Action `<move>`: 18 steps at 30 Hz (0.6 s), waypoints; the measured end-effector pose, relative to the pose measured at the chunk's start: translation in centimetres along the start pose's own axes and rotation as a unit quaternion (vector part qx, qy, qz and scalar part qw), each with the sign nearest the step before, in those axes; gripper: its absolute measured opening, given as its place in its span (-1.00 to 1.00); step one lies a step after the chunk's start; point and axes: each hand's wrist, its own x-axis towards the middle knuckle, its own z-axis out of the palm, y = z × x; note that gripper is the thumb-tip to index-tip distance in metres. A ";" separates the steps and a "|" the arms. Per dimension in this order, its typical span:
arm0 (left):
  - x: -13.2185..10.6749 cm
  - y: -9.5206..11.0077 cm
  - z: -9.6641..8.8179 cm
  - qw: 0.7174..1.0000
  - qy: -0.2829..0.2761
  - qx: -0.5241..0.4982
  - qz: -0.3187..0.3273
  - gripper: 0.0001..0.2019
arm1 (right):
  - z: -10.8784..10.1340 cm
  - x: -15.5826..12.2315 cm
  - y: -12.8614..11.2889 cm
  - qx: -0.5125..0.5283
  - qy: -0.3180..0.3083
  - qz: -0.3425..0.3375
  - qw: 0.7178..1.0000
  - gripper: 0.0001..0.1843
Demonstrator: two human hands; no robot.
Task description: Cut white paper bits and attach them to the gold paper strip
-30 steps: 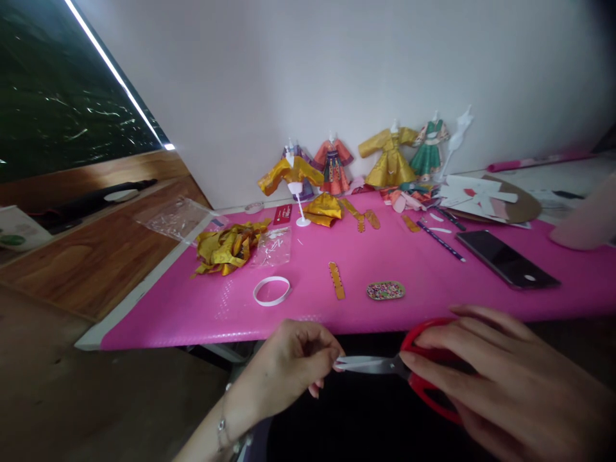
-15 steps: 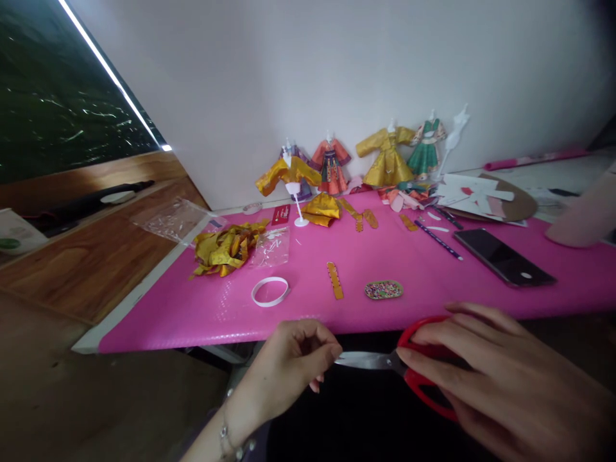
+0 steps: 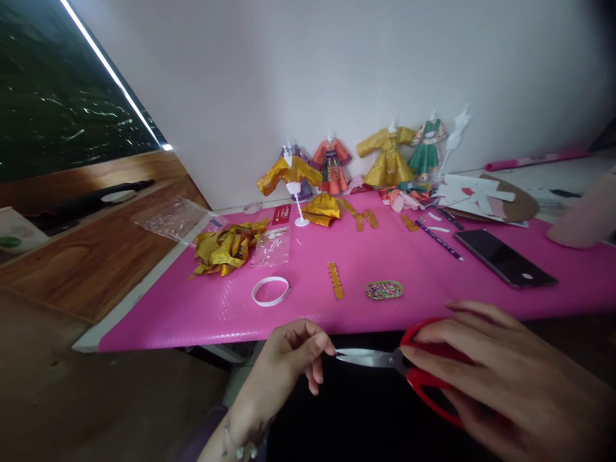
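My right hand (image 3: 500, 378) grips red-handled scissors (image 3: 418, 371), whose steel blades point left, just below the near edge of the pink table cover (image 3: 433, 276). My left hand (image 3: 291, 356) is pinched at the blade tips, thumb against forefinger. What it pinches is too small to see. A narrow gold strip (image 3: 335, 280), a beaded oval piece (image 3: 384, 290) and a white tape ring (image 3: 271, 290) lie on the pink cover just beyond my hands.
Several paper dresses on small stands (image 3: 385, 157) line the wall. Gold scraps (image 3: 226, 247), plastic bags (image 3: 176, 218), pens (image 3: 440, 240), a black phone (image 3: 505, 258) and white paper cut-outs (image 3: 474, 192) lie around. Another person's arm (image 3: 584, 218) rests at far right.
My left hand has drawn slightly left, so the scissor tips now show clear of my fingers. My right hand holds the scissors in nearly the same place.
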 end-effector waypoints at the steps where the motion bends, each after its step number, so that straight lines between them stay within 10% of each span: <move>1: 0.0 -0.1 0.0 1.000 -0.002 -0.008 0.000 -0.66 | 0.1 -0.2 0.2 -0.004 0.000 0.007 1.000 -0.40; 11: -0.3 -2.0 0.7 0.996 0.010 -0.086 -0.031 -0.57 | 3.4 0.7 6.9 -0.016 0.106 0.187 0.977 -0.62; 18: 0.1 -4.1 0.3 0.994 0.054 -0.093 0.001 -0.46 | 7.3 0.9 11.0 -0.062 0.059 0.310 0.947 -0.55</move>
